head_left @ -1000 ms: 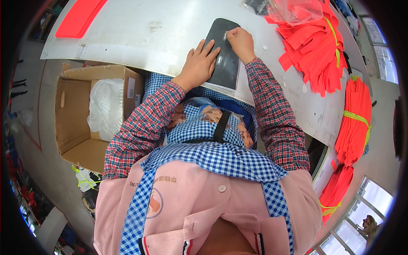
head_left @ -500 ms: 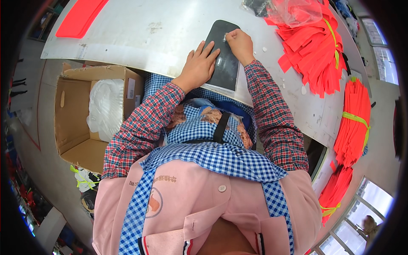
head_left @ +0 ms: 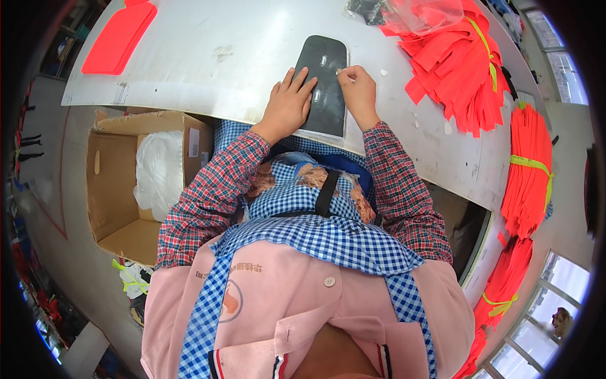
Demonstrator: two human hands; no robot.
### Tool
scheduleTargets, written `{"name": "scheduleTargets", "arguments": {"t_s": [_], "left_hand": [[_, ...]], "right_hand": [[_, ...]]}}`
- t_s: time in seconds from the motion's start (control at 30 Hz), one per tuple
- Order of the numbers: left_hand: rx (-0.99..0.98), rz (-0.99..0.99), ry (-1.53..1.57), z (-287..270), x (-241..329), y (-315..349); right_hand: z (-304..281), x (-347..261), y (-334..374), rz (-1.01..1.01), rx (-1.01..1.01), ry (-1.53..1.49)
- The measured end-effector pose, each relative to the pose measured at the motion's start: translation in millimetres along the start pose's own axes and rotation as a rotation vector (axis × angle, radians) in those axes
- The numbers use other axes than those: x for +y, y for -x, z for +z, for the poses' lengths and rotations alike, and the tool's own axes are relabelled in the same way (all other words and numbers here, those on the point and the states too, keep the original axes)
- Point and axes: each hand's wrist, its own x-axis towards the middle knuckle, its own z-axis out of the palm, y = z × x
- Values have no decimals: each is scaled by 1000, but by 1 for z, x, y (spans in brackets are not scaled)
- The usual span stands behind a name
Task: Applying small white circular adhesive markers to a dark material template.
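A black panel [head_left: 326, 104] with a rounded far end lies on the white table in front of me, with a thin pale edge under it. My left hand [head_left: 289, 104] rests flat across its left edge, fingers spread. At the panel's right edge, my right hand [head_left: 358, 91] is closed in a pinch. A small white piece that looks like chalk [head_left: 339, 71] shows at those fingertips, mostly hidden by them. Pale marks [head_left: 324, 60] show on the panel's surface.
Fanned red strips [head_left: 451, 63], tied with yellow-green, lie on the white table [head_left: 189, 69] to the right, near clear plastic [head_left: 429, 19]. Red pieces [head_left: 120, 39] lie far left. White chips [head_left: 447, 127] are scattered rightward. A cardboard box [head_left: 110, 183] holding white plastic stands at my left.
My right hand has slid nearer to me along the panel's right side, and its fingers now sit at the edge. My left hand stays spread on the panel. The view has shifted slightly.
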Motion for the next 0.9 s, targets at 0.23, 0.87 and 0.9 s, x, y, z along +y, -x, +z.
{"name": "scheduleTargets", "arguments": {"t_s": [0.23,0.87,0.9], "left_hand": [[31,29,-21,0,0,0],[-166,-14,140,-45,28,-2],[-171,-18,145,-44,26,-4]], "right_hand": [[-6,-15,7,-42,97,-243],[-65,31,17,340,-12,-991],[-72,25,24,384,-99,-1080]]}}
